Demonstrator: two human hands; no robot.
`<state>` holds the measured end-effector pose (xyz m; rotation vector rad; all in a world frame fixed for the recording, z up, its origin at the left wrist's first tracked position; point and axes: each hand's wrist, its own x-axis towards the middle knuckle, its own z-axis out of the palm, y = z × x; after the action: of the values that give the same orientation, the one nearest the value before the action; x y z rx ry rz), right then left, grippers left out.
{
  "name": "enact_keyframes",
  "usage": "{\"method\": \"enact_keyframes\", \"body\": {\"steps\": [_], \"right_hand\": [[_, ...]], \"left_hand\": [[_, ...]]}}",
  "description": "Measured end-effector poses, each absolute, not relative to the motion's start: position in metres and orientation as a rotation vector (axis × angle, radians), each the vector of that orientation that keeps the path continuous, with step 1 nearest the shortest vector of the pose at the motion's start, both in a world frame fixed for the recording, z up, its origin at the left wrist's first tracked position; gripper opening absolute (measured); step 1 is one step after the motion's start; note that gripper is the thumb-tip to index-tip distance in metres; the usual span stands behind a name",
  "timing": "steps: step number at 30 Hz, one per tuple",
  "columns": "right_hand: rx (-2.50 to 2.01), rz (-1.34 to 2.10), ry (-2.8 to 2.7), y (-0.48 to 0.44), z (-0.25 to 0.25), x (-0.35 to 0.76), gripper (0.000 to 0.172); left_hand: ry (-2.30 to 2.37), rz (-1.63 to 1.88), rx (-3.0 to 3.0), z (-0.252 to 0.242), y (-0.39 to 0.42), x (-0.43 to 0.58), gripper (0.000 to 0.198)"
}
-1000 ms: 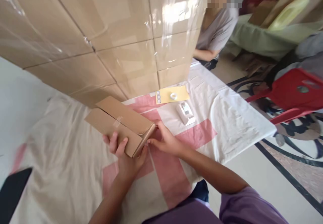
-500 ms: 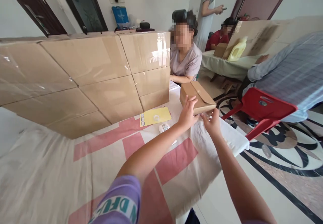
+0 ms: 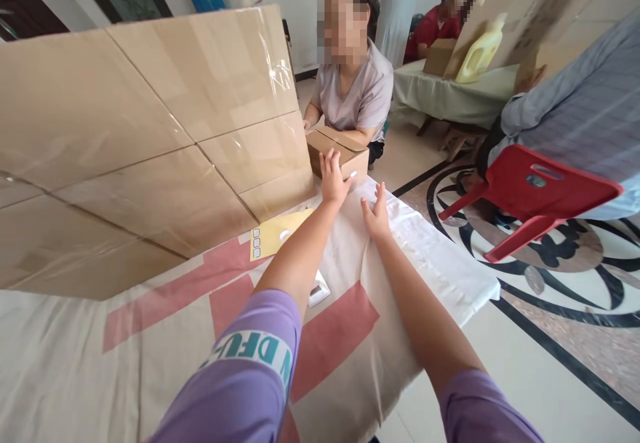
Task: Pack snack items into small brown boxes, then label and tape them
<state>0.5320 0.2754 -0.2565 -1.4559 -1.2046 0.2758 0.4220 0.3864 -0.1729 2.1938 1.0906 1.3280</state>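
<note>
A small brown cardboard box (image 3: 327,140) rests at the far end of the cloth-covered table, beside the cardboard partition. My left hand (image 3: 334,178) lies against its near side, fingers spread over the edge and not wrapped round it. Just short of the box, my right hand (image 3: 376,216) is open, apart from it, with nothing in the fingers. A yellow card (image 3: 264,238) lies flat on the cloth, partly covered by my left forearm. Also partly behind that arm is a white object (image 3: 320,290) whose kind I cannot make out.
The tall partition of taped cardboard boxes (image 3: 200,110) stands along the left. A person (image 3: 357,90) sits beyond the table's far end. To the right are a red chair (image 3: 545,183) with someone on it, and another table holding a yellow jug (image 3: 480,53).
The box has moved away from me, toward the seated person and the partition. My right hand has come off it, while my left hand has opened against its side. The view has shifted.
</note>
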Motion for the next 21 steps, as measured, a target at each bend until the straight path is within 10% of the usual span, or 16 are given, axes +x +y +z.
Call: {"method": "enact_keyframes", "body": {"steps": [6, 10, 21], "right_hand": [[-1.478, 0.211, -1.199, 0.275, -0.254, 0.534, 0.082], [-1.487, 0.197, -1.122, 0.268, -0.241, 0.537, 0.050], [-1.367, 0.011, -1.482, 0.228, -0.149, 0.440, 0.022]], "left_hand": [[1.117, 1.205, 2.241, -0.145, 0.366, 0.410, 0.081], [1.064, 0.952, 2.418, -0.135, 0.289, 0.302, 0.013], [2.279, 0.992, 1.734, -0.147, 0.059, -0.196, 0.035]]}}
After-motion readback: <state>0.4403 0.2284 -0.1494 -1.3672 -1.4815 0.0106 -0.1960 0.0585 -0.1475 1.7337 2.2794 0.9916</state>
